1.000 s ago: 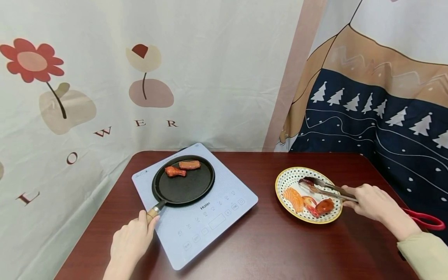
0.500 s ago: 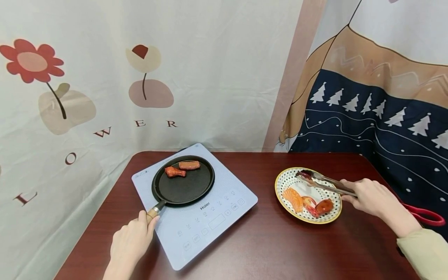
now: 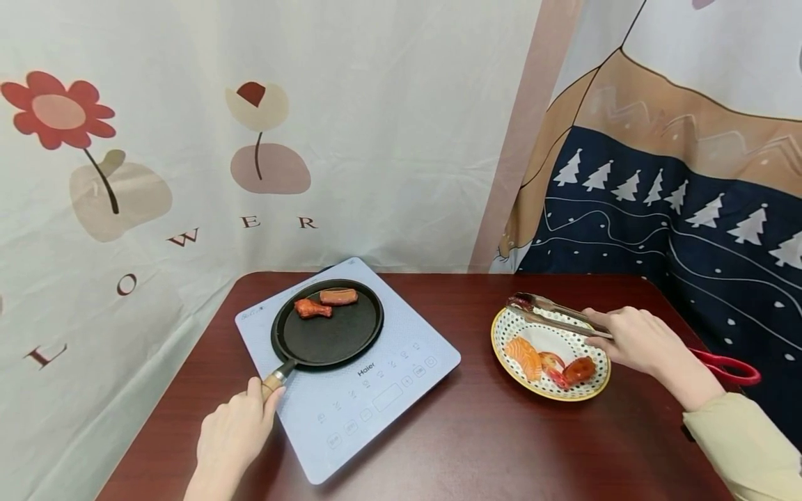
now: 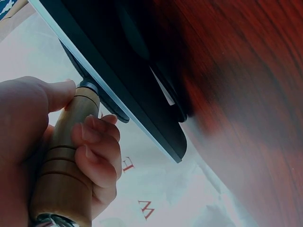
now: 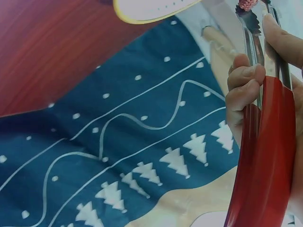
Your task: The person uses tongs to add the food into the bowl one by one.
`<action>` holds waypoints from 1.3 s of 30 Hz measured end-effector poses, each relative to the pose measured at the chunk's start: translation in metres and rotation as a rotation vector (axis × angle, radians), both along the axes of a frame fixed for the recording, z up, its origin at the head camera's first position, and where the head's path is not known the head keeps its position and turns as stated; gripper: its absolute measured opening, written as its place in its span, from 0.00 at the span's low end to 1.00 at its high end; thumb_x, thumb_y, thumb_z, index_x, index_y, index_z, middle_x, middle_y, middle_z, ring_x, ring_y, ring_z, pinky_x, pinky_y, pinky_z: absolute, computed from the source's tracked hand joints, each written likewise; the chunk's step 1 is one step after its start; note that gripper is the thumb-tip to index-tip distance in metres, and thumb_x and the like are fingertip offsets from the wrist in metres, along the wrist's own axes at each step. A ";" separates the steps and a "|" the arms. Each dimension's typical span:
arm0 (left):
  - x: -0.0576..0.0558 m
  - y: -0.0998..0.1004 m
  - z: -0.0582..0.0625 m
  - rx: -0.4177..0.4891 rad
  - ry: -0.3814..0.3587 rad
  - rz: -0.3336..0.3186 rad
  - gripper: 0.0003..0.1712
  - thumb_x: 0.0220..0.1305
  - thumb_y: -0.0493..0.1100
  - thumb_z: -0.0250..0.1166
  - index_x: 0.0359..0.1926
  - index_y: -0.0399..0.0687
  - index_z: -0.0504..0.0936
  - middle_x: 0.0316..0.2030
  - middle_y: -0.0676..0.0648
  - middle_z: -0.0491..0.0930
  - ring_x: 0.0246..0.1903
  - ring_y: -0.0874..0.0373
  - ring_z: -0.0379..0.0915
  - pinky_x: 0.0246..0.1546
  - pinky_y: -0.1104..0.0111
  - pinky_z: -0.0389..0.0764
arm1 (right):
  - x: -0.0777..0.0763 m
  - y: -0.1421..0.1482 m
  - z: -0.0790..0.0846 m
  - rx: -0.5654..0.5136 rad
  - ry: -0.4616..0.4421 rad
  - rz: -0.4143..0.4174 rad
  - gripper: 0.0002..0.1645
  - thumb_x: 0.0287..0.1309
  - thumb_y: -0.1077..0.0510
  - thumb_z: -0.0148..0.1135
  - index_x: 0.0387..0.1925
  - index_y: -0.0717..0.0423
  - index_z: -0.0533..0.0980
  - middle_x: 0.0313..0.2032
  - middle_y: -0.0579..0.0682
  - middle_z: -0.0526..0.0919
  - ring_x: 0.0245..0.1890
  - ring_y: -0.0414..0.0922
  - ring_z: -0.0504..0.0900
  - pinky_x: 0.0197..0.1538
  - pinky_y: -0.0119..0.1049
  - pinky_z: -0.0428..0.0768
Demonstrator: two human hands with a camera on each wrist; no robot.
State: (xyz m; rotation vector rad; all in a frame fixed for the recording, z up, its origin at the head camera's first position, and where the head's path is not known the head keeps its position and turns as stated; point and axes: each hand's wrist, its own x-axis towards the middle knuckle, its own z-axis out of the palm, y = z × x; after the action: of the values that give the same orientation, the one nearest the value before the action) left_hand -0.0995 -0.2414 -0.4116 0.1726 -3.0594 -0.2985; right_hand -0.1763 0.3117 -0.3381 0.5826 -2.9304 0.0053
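My left hand [image 3: 234, 433] grips the wooden handle [image 4: 64, 161] of a flat black frying pan [image 3: 332, 339]. In the pan lie a drumstick [image 3: 312, 308] and a sausage-like piece [image 3: 339, 297]. My right hand [image 3: 634, 344] holds metal tongs [image 3: 554, 322] with red handles [image 5: 270, 156]. Between the tongs' tips is a small dark-red, bumpy food piece [image 5: 247, 4], its kind unclear. The tips hover over the far left rim of a dotted plate [image 3: 499, 353]. A salmon slice [image 3: 525, 358], a shrimp [image 3: 555, 369] and a glazed brown-red meat piece [image 3: 579, 371] lie on that plate.
Under the pan, a pale blue induction cooktop [image 3: 391, 400] sits at an angle on the dark red table [image 3: 476, 431]. Bare tabletop lies between cooktop and plate. Printed curtains [image 3: 388, 139] hang right behind the table's far edge.
My right hand has lifted the tongs with the dark-red piece off the middle of the plate and moved left toward its far rim. The left hand and pan stay put.
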 end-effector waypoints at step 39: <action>0.002 0.001 0.000 -0.003 0.054 -0.014 0.23 0.68 0.54 0.54 0.33 0.36 0.66 0.17 0.38 0.73 0.17 0.41 0.72 0.15 0.54 0.67 | -0.059 -0.211 -0.005 -0.076 0.125 0.265 0.22 0.52 0.48 0.69 0.48 0.49 0.78 0.24 0.48 0.84 0.22 0.47 0.80 0.23 0.39 0.74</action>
State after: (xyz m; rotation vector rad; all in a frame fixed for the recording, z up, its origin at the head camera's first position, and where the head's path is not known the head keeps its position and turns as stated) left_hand -0.0979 -0.2406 -0.4119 0.1414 -3.0089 -0.2951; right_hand -0.2354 0.1008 -0.3435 0.9182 -2.6981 0.1067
